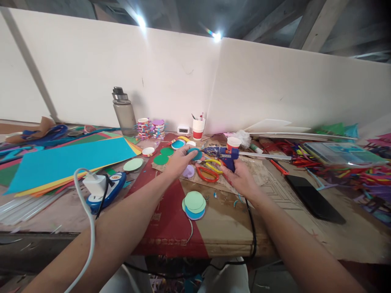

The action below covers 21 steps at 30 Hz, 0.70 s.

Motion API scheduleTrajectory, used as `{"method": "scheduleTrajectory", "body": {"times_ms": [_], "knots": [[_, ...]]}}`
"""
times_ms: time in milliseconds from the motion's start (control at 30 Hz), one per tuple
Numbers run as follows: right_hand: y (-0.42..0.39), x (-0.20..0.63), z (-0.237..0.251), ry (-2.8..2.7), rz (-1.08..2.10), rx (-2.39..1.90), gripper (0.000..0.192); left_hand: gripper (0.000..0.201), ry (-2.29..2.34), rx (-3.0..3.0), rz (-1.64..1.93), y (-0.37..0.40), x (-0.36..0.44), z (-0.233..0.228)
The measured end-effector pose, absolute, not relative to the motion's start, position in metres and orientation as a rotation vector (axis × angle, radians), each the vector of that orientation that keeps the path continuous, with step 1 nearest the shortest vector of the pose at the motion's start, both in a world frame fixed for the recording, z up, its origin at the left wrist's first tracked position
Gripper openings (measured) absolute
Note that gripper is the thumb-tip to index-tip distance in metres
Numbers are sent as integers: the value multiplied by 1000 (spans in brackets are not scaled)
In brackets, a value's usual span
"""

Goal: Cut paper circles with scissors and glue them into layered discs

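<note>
In my left hand (181, 159) I hold a small blue disc (194, 154) by its edge, above the middle of the table. My right hand (240, 176) is wrapped round the handle of a dark blue glue gun (222, 153). A long whitish glue stick (265, 155) sticks out of its back. The nozzle points left, close to the disc; whether they touch I cannot tell. Below the hands lie scissors with red-orange handles (207, 174) and a lilac disc (188, 171). Green discs (161, 159) lie left of my left hand. Nearer me is a stack of pale green and blue discs (194, 202).
A blue power strip (117, 183) with a white plug and coloured sheets (73, 158) lie on the left. A bottle (124, 114) and a paper cup with pens (198, 128) stand at the back. A black phone (314, 198) lies right. The gun's black cable (253, 228) hangs over the front edge.
</note>
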State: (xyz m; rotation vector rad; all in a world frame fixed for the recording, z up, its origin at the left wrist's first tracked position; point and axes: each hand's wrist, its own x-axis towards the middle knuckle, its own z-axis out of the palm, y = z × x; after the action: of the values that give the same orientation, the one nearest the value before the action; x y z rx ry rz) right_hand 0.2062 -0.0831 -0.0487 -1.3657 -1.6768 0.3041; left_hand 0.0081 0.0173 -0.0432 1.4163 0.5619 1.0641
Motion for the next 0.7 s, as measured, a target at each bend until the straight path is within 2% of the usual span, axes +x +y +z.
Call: {"method": "scheduleTrajectory", "body": {"times_ms": [267, 433, 567, 700], "knots": [[-85, 204, -48, -1619, 357, -1377, 33, 33, 554, 1429, 1033, 16, 8, -44], [-88, 206, -43, -1376, 639, -1381, 26, 32, 525, 1383, 1069, 14, 7, -42], [-86, 213, -37, -1208, 810, -1217, 29, 32, 512, 1369, 1075, 14, 7, -42], [-76, 238, -38, -1014, 745, -1218, 35, 36, 555, 1332, 1087, 16, 9, -42]]}}
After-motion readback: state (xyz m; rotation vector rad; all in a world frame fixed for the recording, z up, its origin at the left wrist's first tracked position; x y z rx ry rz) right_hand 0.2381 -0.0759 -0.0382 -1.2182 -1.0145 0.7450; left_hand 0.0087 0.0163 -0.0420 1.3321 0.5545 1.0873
